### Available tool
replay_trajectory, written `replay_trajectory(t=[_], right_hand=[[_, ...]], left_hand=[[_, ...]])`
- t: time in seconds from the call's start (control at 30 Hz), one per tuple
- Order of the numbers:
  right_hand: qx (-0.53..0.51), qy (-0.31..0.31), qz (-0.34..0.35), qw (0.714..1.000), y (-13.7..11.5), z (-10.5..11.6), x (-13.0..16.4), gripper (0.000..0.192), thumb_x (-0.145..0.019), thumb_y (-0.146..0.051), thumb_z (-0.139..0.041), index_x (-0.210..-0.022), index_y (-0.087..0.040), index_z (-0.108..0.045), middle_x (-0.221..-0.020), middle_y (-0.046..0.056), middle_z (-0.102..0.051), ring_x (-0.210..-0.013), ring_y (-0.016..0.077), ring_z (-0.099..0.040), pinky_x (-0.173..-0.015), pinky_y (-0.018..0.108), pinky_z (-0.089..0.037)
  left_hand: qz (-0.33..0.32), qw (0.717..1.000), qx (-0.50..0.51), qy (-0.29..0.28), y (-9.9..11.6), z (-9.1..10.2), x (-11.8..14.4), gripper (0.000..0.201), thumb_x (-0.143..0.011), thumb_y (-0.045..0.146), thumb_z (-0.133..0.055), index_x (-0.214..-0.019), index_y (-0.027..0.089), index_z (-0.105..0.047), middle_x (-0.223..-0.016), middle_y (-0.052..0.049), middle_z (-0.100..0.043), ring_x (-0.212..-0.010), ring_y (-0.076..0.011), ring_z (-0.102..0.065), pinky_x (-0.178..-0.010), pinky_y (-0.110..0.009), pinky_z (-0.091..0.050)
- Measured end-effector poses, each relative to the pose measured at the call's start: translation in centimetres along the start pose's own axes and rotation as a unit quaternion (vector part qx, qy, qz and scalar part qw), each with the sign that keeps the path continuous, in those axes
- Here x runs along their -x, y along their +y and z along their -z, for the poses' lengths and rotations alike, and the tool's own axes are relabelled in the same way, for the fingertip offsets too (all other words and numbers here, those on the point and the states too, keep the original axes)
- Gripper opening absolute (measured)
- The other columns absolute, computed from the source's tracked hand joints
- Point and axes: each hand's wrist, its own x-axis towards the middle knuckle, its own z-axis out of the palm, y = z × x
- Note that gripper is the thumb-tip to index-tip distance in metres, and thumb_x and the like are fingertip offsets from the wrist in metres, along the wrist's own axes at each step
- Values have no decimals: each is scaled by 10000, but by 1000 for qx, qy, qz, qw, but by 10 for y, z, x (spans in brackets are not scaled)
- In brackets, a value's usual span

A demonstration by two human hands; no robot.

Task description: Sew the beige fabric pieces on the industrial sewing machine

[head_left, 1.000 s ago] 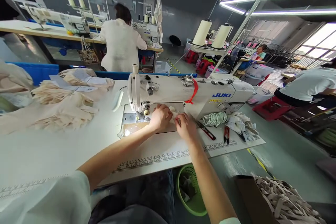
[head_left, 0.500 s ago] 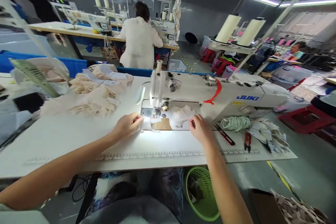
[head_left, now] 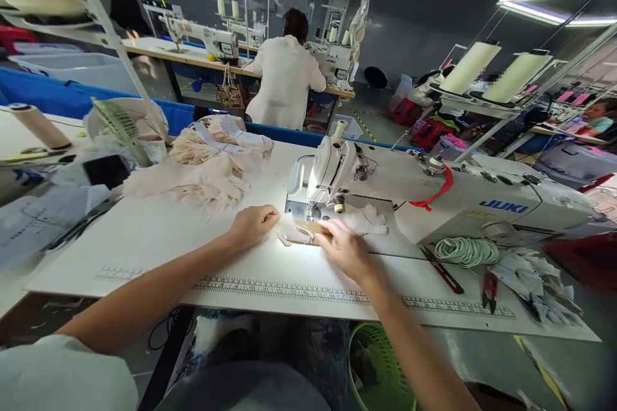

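Observation:
My left hand (head_left: 254, 226) rests on the table left of the needle plate, its fingers pinched together; whatever is between them is hidden. My right hand (head_left: 344, 247) is in front of the presser foot (head_left: 313, 210), thumb and fingers close together at a brown patch (head_left: 313, 227) on the machine bed. A thin pale strip shows by its fingertips, but I cannot tell whether they grip it. Behind that hand, a crumpled pale fabric piece (head_left: 369, 219) lies under the arm of the white sewing machine (head_left: 409, 180). A small curled scrap (head_left: 284, 240) lies between the hands.
Pale fabric pieces (head_left: 202, 167) are piled at the left. To the right lie a seam ripper-like red tool (head_left: 446, 273), red thread snips (head_left: 490, 292), a green cord coil (head_left: 466, 252) and scraps (head_left: 535, 282). A green basket (head_left: 380, 366) stands below. A co-worker (head_left: 286, 77) sits ahead.
My right hand has moved left from beside the crumpled fabric to the front of the presser foot. My left hand stays pinched beside the plate. The camera view has turned left.

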Motion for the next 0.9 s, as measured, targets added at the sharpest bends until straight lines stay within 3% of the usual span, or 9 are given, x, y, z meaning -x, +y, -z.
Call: replay_trajectory(t=[0.1,0.17,0.3,0.43,0.6,0.7,0.8,0.9], right_hand=[[-3,-53,-16,998,-19,-17,-23,135,-911,-254,-567,-970,-228,-685,-1003,49,-693,-840,187,-637,-698,292,-464],[-14,-54,-30,998,-22,-22,-30,159,-916,-218,-528,-870,-217,-680,-948,47,-703,-807,183,-631,-695,296,-455],[-53,-51,-48,996,-14,-8,-24,215,-928,-262,-468,-845,-211,-661,-802,29,-713,-736,179,-647,-663,289,-464],[-130,-67,-101,984,19,29,-12,263,-861,-419,-515,-836,-214,-677,-759,32,-724,-752,206,-688,-699,299,-500],[-102,-23,-174,979,90,64,-8,394,-774,-592,-530,-732,-221,-654,-636,24,-654,-599,195,-607,-566,288,-453],[-12,3,-201,980,129,63,-1,386,-739,-579,-504,-757,-228,-664,-678,54,-670,-643,230,-612,-590,325,-467],[119,124,-151,973,149,52,9,368,-740,-506,-465,-835,-219,-676,-814,123,-688,-808,296,-626,-689,399,-492],[180,226,-106,951,147,42,12,344,-794,-428,-436,-905,-209,-678,-882,137,-677,-779,279,-604,-662,395,-477]], left_hand=[[-4,1000,15,4,-1,1,0,346,-868,463,-410,-825,216,-649,-642,15,-600,-643,-176,-531,-630,-288,-328],[-6,1000,26,7,-2,2,0,333,-866,454,-420,-808,213,-643,-639,16,-598,-633,-172,-527,-624,-285,-330],[0,1000,31,5,-2,5,-2,289,-882,401,-434,-781,207,-621,-645,16,-605,-630,-169,-534,-619,-281,-337],[5,1000,-12,-1,2,3,-2,239,-912,318,-442,-815,206,-629,-697,4,-641,-675,-177,-565,-625,-281,-336],[-2,999,-43,-16,5,3,2,228,-937,297,-460,-979,207,-664,-660,6,-631,-655,-187,-577,-604,-279,-336],[-49,997,-63,-17,-9,24,2,288,-929,313,-497,-1156,195,-629,-768,-14,-674,-688,-191,-601,-621,-275,-378],[-122,986,-108,28,-36,65,-4,232,-919,257,-466,-1022,189,-662,-973,-65,-690,-824,-194,-625,-713,-277,-436],[-163,969,-182,38,-63,104,-19,185,-883,272,-507,-912,197,-674,-1023,-86,-677,-1027,-248,-583,-794,-296,-446]])
